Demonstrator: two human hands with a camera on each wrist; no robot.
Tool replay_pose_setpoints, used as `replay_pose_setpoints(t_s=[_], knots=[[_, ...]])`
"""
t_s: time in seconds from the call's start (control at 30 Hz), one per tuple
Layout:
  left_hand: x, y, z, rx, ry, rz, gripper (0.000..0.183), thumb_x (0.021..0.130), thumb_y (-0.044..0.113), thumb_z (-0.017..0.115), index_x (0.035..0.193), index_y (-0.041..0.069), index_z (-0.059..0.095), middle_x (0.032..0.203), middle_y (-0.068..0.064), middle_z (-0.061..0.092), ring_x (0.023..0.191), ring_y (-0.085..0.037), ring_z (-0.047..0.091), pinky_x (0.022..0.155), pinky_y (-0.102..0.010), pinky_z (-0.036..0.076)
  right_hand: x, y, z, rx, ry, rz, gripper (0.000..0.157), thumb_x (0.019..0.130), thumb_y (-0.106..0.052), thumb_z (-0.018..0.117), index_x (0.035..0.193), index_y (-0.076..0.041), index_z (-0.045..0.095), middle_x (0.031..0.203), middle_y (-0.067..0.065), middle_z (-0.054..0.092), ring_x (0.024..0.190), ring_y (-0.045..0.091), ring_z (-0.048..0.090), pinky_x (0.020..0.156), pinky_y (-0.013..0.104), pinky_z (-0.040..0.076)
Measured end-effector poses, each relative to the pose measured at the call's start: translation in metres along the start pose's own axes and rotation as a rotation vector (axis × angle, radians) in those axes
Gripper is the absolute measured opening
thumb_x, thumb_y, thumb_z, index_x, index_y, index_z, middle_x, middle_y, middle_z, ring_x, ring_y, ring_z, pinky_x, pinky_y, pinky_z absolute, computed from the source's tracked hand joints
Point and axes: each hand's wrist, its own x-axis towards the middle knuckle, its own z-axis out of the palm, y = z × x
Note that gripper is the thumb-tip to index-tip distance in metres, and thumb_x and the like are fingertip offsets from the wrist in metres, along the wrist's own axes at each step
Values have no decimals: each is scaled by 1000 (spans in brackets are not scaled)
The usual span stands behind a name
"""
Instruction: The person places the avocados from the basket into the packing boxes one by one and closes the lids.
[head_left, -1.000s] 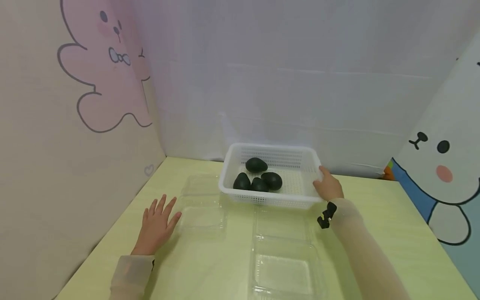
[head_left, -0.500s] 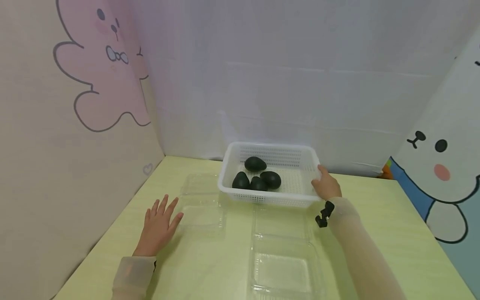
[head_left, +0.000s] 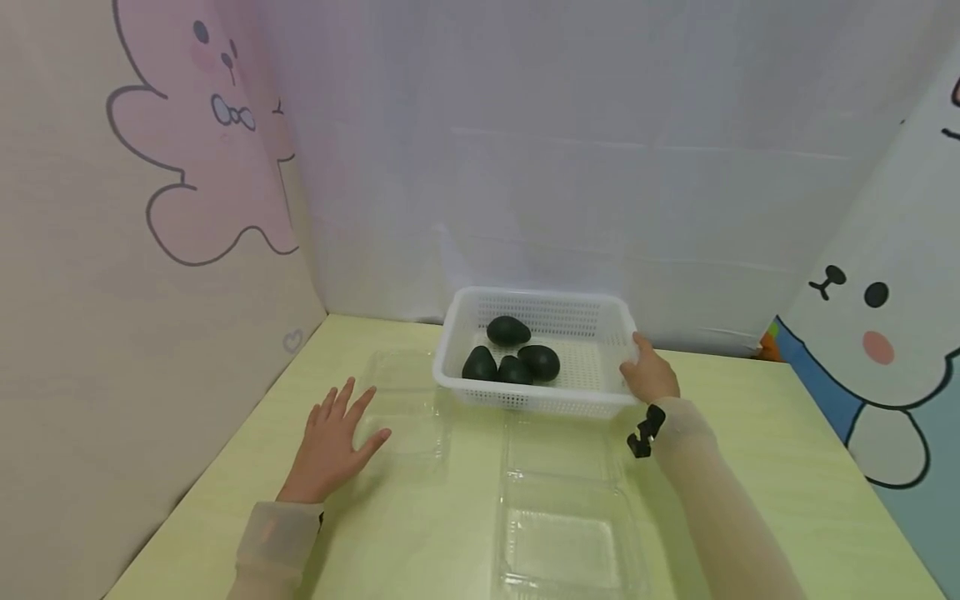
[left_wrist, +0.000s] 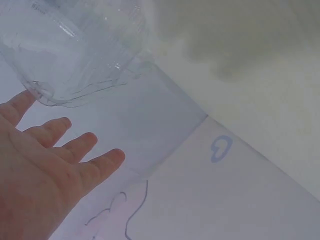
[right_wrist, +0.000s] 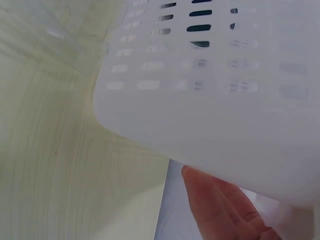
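My right hand (head_left: 651, 373) grips the right end of a white plastic basket (head_left: 540, 396), thumb over the rim. From the right wrist view, my fingers (right_wrist: 215, 205) lie against the slotted basket's outside. Several dark green avocados (head_left: 508, 331) are in the basket, mostly toward its left side. My left hand (head_left: 330, 442) is spread palm down beside an opened clear plastic clamshell box (head_left: 408, 437). In the left wrist view one fingertip overlaps the corner of that clamshell box (left_wrist: 70, 45), and the other fingers stand apart from it.
A second opened clear clamshell box (head_left: 562, 546) lies on the pale yellow table (head_left: 435, 542), in front of the basket. Behind the basket rises a white back wall (head_left: 540, 208). Side walls with cartoon animals border the table left and right.
My left hand has shifted right and slightly forward, closer to the left clamshell box, its fingers spreading wider. The right hand keeps its hold on the basket, which stays about where it was.
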Motion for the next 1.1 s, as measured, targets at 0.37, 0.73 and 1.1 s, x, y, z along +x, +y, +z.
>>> replay_pose_setpoints(t_s=[0.37,0.73,1.1], knots=[[21,24,-6,25,11,87,73,89,53,61,148,15,41,155,-21,27,138,-47,27,107,-65,20,-2,-1,-2,-7,4,-3,71,95,-20,41,156,-6,7,139,35,41,97,40,56,80,51,45],[40,48,-8,52,-30,134,72,88,53,62,147,15,42,153,-22,31,137,-47,29,107,-64,24,0,-2,0,-1,-10,7,72,94,-18,41,156,-6,7,137,36,43,94,39,57,76,48,46],[68,68,-13,33,-50,195,70,88,49,63,146,16,45,153,-19,32,137,-46,31,108,-64,24,-1,-2,-1,-32,-1,-12,70,95,-17,41,155,-5,7,139,36,41,96,41,56,81,51,45]])
